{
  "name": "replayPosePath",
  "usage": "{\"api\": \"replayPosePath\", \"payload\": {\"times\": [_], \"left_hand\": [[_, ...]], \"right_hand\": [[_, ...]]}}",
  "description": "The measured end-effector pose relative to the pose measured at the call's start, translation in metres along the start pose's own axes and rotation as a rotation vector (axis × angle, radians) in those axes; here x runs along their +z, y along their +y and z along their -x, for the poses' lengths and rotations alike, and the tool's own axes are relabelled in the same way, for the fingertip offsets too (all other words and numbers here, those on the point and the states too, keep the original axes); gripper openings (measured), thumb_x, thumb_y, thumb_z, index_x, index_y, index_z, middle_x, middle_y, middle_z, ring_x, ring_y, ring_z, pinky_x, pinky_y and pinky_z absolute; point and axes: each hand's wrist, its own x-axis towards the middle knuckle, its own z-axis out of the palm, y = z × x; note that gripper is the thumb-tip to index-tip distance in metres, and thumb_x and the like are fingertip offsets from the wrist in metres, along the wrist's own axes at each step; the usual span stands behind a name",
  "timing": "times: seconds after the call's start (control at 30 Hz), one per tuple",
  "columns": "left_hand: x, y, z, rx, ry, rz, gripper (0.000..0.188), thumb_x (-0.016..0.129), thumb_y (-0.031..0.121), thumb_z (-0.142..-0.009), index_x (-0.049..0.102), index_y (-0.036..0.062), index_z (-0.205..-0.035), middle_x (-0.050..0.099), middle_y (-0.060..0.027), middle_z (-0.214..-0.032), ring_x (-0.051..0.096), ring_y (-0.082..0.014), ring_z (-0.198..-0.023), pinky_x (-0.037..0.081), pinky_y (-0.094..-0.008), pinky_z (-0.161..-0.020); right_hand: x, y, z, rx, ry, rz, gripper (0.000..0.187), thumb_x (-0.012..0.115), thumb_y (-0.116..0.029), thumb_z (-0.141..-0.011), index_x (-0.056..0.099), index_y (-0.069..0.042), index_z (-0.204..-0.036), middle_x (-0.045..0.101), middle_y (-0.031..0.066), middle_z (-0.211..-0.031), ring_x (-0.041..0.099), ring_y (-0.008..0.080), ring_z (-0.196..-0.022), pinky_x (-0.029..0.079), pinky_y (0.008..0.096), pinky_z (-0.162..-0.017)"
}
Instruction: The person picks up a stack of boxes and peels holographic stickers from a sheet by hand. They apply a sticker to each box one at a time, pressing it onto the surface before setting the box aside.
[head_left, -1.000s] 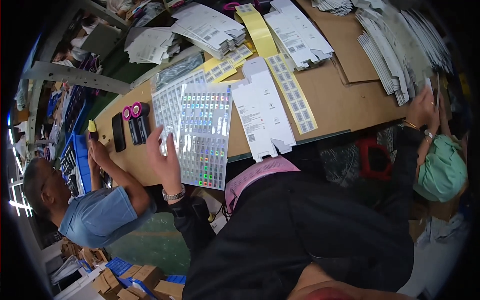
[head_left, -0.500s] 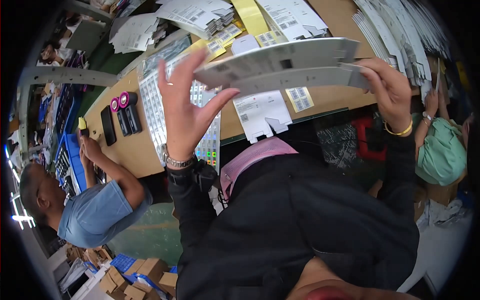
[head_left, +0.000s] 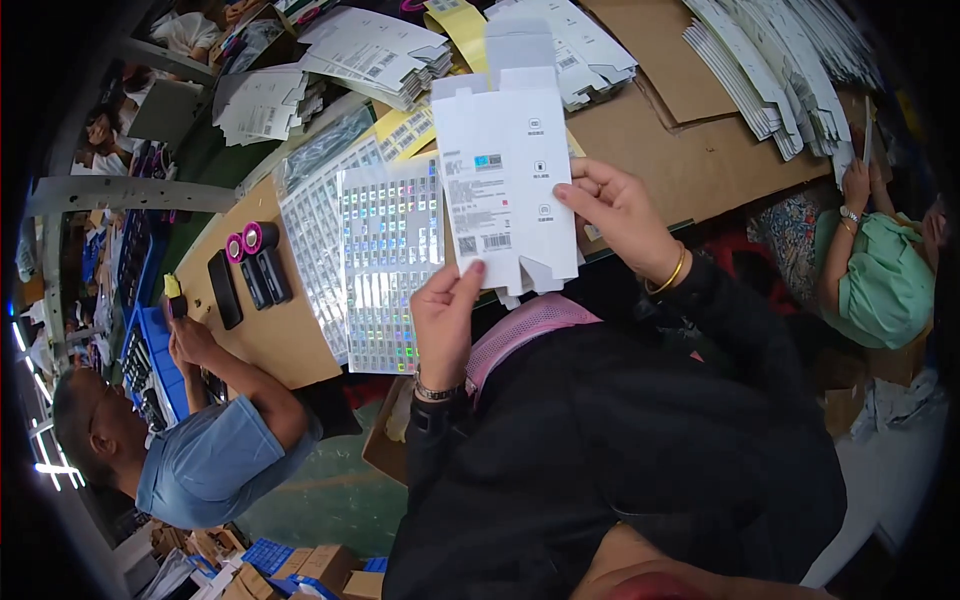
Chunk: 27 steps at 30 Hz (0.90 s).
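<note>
A flat, unfolded white carton with printed text, codes and small icons is held up over the near edge of the table, its printed side facing me. My left hand pinches its lower left corner between thumb and fingers. On the right edge, my right hand grips it with the thumb in front and the fingers behind. Just left of the carton lies a sheet of shiny holographic stickers, partly over another sticker sheet. What lies behind the carton is mostly hidden.
Stacks of flat white cartons stand at the back, with more at far right. Yellow label sheets lie behind. Pink-rimmed rolls and black devices sit left. A blue-shirted person and a green-clad person flank me.
The carton has turned from edge-on to facing me and come down toward the table's near edge. My left hand, spread and apart before, now pinches its corner. My right hand has moved left and nearer.
</note>
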Motion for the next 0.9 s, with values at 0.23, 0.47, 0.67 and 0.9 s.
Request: {"api": "replayPosePath", "payload": {"times": [0.23,0.47,0.67,0.9], "left_hand": [[-0.008,0.0,0.011,-0.074,-0.083,-0.121,0.023,0.07,0.009,-0.102,0.074,-0.0089,-0.117,0.078,-0.01,-0.103,0.067,-0.0066,-0.09,0.052,-0.0208,-0.08],[-0.013,-0.008,0.01,-0.125,-0.139,-0.08,0.023,0.069,0.009,-0.103,0.074,-0.0093,-0.116,0.078,-0.0122,-0.103,0.069,-0.0089,-0.089,0.054,-0.0223,-0.081],[-0.009,-0.001,0.014,-0.14,-0.161,-0.099,0.024,0.068,0.009,-0.103,0.073,-0.0093,-0.118,0.079,-0.0141,-0.1,0.071,-0.0108,-0.089,0.056,-0.0235,-0.082],[-0.014,0.01,0.015,-0.272,-0.203,-0.145,0.024,0.066,0.01,-0.104,0.073,-0.0084,-0.119,0.079,-0.0144,-0.099,0.073,-0.0117,-0.088,0.056,-0.0236,-0.081]], "right_hand": [[0.003,0.002,-0.003,0.036,-0.055,0.066,0.035,0.067,-0.012,-0.104,0.062,0.004,-0.135,0.076,0.0054,-0.105,0.069,0.0057,-0.088,0.054,0.0215,-0.071],[0.002,0.004,-0.002,0.032,-0.051,0.089,0.035,0.067,-0.012,-0.104,0.062,0.005,-0.135,0.076,0.0058,-0.105,0.069,0.0059,-0.087,0.054,0.0212,-0.07],[0.005,0.001,-0.003,0.002,-0.061,0.126,0.032,0.066,-0.01,-0.104,0.064,0.006,-0.132,0.076,0.005,-0.104,0.069,0.0052,-0.089,0.055,0.021,-0.073],[0.002,0.005,-0.007,0.04,-0.086,0.136,0.032,0.065,-0.009,-0.104,0.065,0.007,-0.132,0.076,0.0053,-0.105,0.069,0.0058,-0.092,0.056,0.0222,-0.078]]}}
